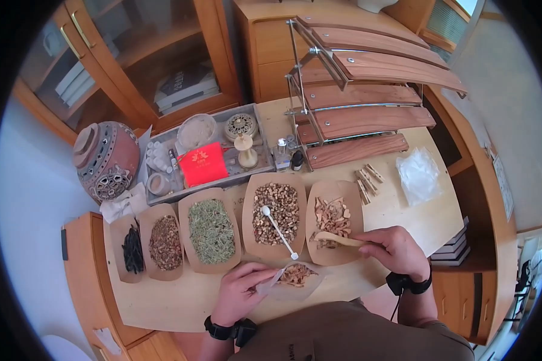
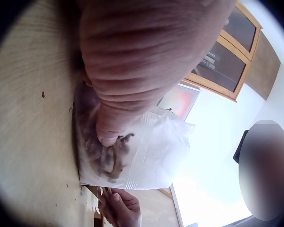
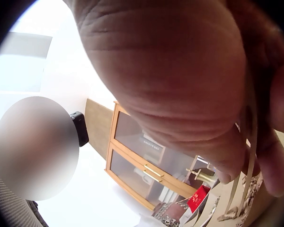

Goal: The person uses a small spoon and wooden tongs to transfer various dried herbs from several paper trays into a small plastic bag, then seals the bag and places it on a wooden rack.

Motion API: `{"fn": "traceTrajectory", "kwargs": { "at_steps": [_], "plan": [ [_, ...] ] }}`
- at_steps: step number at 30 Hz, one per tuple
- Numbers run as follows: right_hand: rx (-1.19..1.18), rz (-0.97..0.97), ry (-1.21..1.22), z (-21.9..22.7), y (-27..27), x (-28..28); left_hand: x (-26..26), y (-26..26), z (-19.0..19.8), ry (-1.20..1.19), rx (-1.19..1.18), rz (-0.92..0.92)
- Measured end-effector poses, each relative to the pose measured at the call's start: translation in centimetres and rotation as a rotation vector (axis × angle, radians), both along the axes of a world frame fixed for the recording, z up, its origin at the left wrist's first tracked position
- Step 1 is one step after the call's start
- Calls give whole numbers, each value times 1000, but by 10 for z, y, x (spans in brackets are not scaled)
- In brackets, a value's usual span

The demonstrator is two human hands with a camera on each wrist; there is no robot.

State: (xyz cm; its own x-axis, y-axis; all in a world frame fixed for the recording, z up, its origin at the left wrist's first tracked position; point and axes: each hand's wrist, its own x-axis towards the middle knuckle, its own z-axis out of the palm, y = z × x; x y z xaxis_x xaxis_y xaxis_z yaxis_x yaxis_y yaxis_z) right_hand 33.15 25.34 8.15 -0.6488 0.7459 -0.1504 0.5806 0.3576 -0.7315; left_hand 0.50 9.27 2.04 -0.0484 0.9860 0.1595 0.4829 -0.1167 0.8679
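My left hand (image 1: pixel 241 292) pinches the edge of a translucent pouch (image 1: pixel 301 293) at the front of the table. Dried brownish pieces (image 1: pixel 296 274) show inside it, and in the left wrist view the thumb lies against the pouch (image 2: pixel 158 151). My right hand (image 1: pixel 398 251) grips a wooden spoon (image 1: pixel 340 239) by its handle. The spoon's bowl is down among dried tan chips (image 1: pixel 333 213) in the rightmost paper tray (image 1: pixel 343 257). Left of that, another paper tray (image 1: pixel 259 245) holds brown granules with a small white spoon (image 1: pixel 275 227) lying across them.
Further left stand paper trays of green cut herb (image 1: pixel 212 231), brown bits (image 1: pixel 166 242) and dark strips (image 1: pixel 132 248). Behind are a grey tray (image 1: pixel 186 194) with a red packet (image 1: pixel 203 164), a wooden tiered rack (image 1: pixel 367 120), clothespins (image 1: pixel 367 182) and clear plastic bags (image 1: pixel 418 174).
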Motion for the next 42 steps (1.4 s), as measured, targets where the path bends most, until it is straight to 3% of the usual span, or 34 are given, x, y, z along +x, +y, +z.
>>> {"fn": "traceTrajectory", "kwargs": {
  "at_steps": [31,42],
  "plan": [
    [-34,7,88,-3,5,-1,-2,-4,-5,-26,-61,-15],
    [72,-20,27,8,3,-4,-1,-5,-7,-25,-19,-5]
  ]
}}
